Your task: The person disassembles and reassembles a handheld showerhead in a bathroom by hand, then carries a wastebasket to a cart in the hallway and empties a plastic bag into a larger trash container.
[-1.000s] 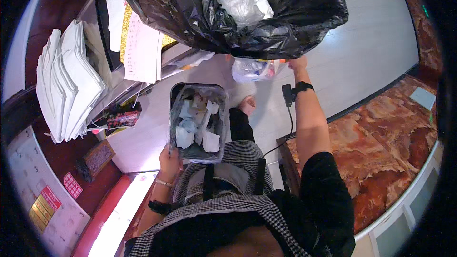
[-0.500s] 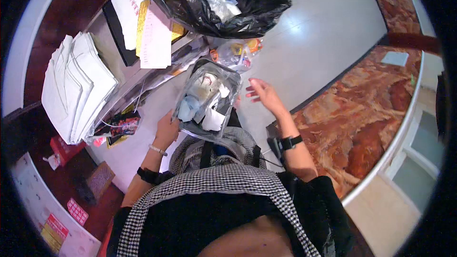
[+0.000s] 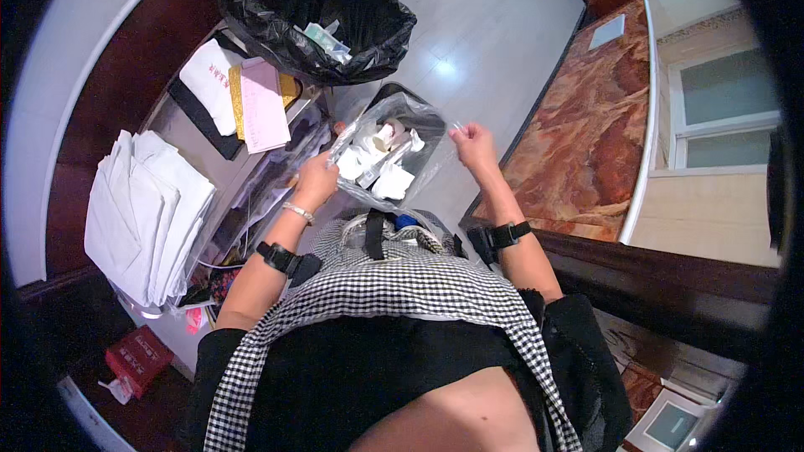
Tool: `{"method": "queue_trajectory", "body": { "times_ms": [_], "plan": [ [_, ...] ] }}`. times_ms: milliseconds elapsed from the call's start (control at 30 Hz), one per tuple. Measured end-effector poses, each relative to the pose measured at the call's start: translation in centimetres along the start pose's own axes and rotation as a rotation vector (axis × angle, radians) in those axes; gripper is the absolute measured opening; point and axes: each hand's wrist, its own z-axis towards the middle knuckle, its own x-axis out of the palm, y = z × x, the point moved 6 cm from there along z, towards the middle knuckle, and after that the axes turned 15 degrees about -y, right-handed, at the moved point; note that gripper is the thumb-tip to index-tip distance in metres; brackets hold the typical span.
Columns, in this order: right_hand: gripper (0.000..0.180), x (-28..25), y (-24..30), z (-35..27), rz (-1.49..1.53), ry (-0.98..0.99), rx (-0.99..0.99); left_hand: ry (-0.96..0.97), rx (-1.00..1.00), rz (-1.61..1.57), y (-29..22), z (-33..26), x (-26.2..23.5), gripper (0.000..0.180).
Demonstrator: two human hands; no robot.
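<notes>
A clear plastic bin liner [image 3: 347, 136] stands spread above a small dark bin [image 3: 392, 92], with crumpled white waste paper [image 3: 389, 180] inside. My left hand [image 3: 316, 182] pinches the liner's edge on the left. On the other side, my right hand [image 3: 476, 149] has its fingers closed on the liner's stretched right edge. Most of the bin is hidden behind the liner and the waste.
Beyond the small bin stands a larger bin lined with a black bag [image 3: 251, 12], some waste in it. To the left are a stack of folded white cloths [image 3: 146, 218] and a pink paper slip [image 3: 261, 105] on a shelf. A marble-patterned counter [image 3: 569, 134] runs along the right.
My right hand has gone from open beside the bin to gripping the liner's edge. My left hand now holds the other edge, and the liner has been pulled up and outward.
</notes>
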Motion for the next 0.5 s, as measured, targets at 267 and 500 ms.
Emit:
{"method": "queue_trajectory", "body": {
  "times_ms": [267, 500],
  "plan": [
    [0.02, -3.5, 12.9, -1.7, 0.153, -0.213, -0.471, -0.073, 0.277, 0.223, 2.1, 3.4, 4.7, 0.03],
    [0.055, 6.3, 11.4, -3.1, -0.054, 0.418, -0.631, -0.066, 0.291, 0.115, 2.6, 2.5, 6.1, 0.035]
  ]
}}
